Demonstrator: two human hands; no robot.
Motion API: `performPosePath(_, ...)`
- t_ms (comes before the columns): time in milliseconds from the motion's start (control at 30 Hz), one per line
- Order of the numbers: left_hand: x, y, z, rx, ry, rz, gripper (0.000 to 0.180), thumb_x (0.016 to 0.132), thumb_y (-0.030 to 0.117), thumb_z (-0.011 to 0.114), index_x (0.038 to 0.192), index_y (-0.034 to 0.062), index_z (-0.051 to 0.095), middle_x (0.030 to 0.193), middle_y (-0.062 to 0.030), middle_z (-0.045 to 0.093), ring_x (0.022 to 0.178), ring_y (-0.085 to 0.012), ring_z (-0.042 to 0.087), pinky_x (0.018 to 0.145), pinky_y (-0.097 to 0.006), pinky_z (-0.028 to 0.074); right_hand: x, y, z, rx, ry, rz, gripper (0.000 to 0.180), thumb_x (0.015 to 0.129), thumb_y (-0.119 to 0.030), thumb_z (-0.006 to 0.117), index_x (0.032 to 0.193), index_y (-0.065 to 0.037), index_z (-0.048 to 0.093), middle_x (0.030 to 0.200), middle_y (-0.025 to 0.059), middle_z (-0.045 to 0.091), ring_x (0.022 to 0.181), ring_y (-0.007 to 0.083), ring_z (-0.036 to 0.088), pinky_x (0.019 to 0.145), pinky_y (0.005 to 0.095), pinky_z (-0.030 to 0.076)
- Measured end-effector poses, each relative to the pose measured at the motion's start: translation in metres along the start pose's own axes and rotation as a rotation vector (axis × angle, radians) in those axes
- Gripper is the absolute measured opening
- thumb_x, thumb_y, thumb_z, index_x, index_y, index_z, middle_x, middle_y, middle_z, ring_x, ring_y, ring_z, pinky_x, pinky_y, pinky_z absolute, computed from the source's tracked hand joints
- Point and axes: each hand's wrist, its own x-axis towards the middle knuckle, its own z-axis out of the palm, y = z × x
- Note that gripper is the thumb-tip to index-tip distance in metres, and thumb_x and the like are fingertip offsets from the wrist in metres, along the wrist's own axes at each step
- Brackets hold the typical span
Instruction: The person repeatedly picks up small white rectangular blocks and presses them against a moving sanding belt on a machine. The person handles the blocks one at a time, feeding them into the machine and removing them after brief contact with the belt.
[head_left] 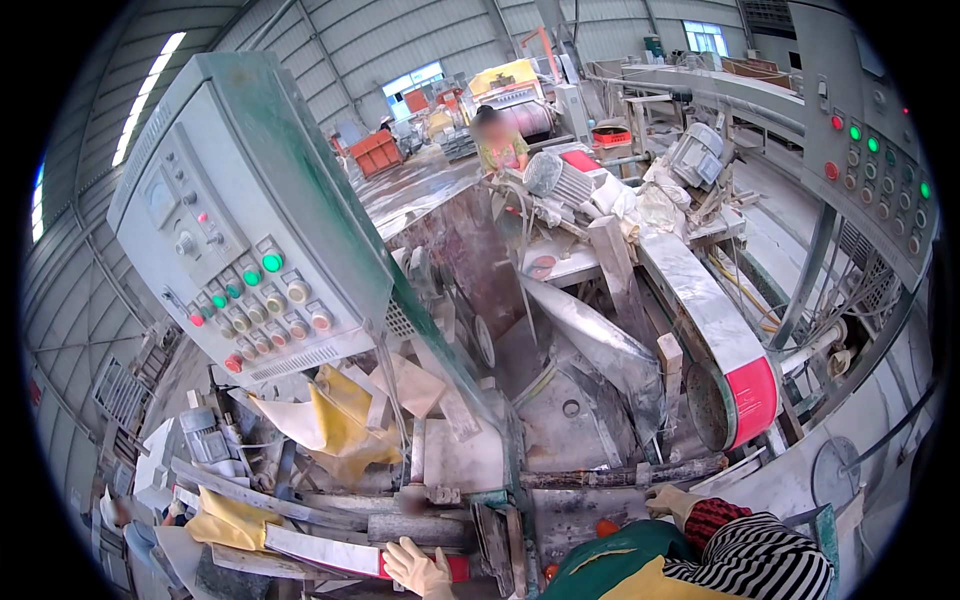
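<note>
Close in, at the lower edge: one left gloved hand (418, 568) over the white-and-red belt cover (320, 550) — grip apart, with fingers spread, clamped on nothing visible. Just past the green apron (625, 565), near a rough dark bar (625, 474): one right gloved hand (672, 503), small and partly hidden; cannot tell if together or apart.

To work well here, probably best to press evenly with a flat left hand, to hold fingertips off the rounded red end, and to tuck cuffs and apron clear of anything able to turn. Wise, too, to test for firm footing under each palm before leaning any weight forward.

Now counting outward: gloved hands, two; orange-red round objects (607, 527), two, beside the apron; yellow cloths (230, 522), two, both on the left; belt covers with red ends, two, counting the larger one at right (715, 300); control cabinets (320, 190), two, one on each side; electric motors (565, 185), at least three — one low at left, two beyond the larger cover. Farther back: one co-worker (497, 148) behind the motors, and at least one orange bin (375, 153).
</note>
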Motion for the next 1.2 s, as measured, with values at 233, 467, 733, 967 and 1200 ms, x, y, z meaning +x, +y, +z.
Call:
performPosePath(233,-0.006,0.005,0.001,0.013,0.054,0.031,0.094,0.071,0.048,0.074,0.145,0.0068,0.033,0.153,-0.0267,0.025,0.143,-0.0458,0.017,0.117,-0.056,0.013,0.004,0.001,0.002,-0.058,-0.016,0.008,0.065,0.082,-0.026,0.059,0.144,-0.014,0.045,0.116,0.0193,0.067,0.083,0.0258,0.072,0.07,0.0365,0.06)
performPosePath(467,-0.008,0.006,0.005,-0.002,0.042,0.034,0.096,0.069,0.046,0.077,0.144,0.0064,0.033,0.153,-0.0269,0.024,0.143,-0.0473,0.017,0.116,-0.057,0.013,-0.007,-0.007,0.0,-0.156,0.032,-0.064,0.06,0.085,-0.017,0.063,0.141,-0.003,0.046,0.094,0.0147,0.072,0.075,0.0212,0.07,0.066,0.0327,0.058)
performPosePath(733,-0.013,0.016,-0.004,-0.023,0.011,0.034,0.094,0.07,0.045,0.076,0.144,0.0068,0.032,0.153,-0.0275,0.023,0.143,-0.0475,0.014,0.116,-0.058,0.01,-0.008,-0.011,0.005,-0.108,0.018,0.002,0.06,0.084,-0.018,0.063,0.14,-0.004,0.047,0.095,0.0134,0.072,0.075,0.0201,0.07,0.064,0.0327,0.058)
performPosePath(967,-0.016,0.024,-0.013,-0.02,-0.068,0.017,0.09,0.074,0.045,0.072,0.145,0.0076,0.031,0.153,-0.0275,0.02,0.144,-0.0473,0.012,0.117,-0.057,0.008,-0.001,-0.008,0.01,-0.154,0.002,0.005,0.057,0.085,-0.019,0.061,0.139,-0.006,0.047,0.092,0.011,0.07,0.073,0.0196,0.069,0.062,0.0323,0.057)
performPosePath(1200,-0.02,0.03,-0.015,0.023,-0.099,0.03,0.09,0.074,0.046,0.071,0.144,0.0078,0.03,0.153,-0.0274,0.018,0.144,-0.0478,0.012,0.117,-0.057,0.008,-0.025,-0.026,0.005,-0.044,-0.045,-0.004,0.061,0.084,-0.017,0.06,0.141,-0.002,0.043,0.093,0.0124,0.069,0.073,0.0202,0.068,0.064,0.0326,0.057)
